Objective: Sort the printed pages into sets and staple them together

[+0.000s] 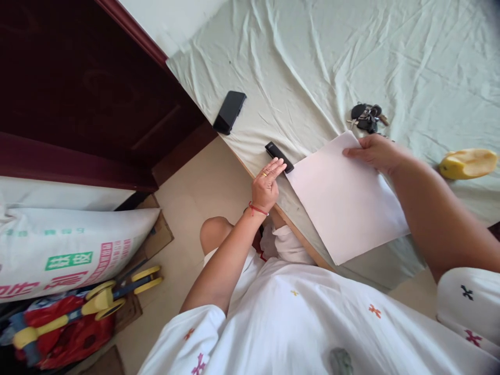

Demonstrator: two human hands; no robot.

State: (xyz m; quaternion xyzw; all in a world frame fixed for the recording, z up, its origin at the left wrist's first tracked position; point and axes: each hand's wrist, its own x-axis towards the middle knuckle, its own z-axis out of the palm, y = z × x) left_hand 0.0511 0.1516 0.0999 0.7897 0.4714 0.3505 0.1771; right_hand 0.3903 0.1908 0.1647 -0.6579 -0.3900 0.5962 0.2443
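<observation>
White paper sheets [344,198] lie near the front edge of a table covered with pale green cloth. My right hand [375,152] grips their far right corner, thumb on top and fingers underneath. A black stapler-like object [279,157] rests at the paper's left corner. On its near end lie the fingertips of my left hand [269,182], fingers extended and close together, with a ring on one finger and a red string at the wrist. Whether the paper's corner is inside the black object cannot be made out.
A black phone [229,112] lies at the table's left edge. Beyond the paper is a bunch of keys [367,117], and a yellow object [467,164] sits at the right. A large white sack [78,245] and a yellow-blue toy [89,307] are at the lower left.
</observation>
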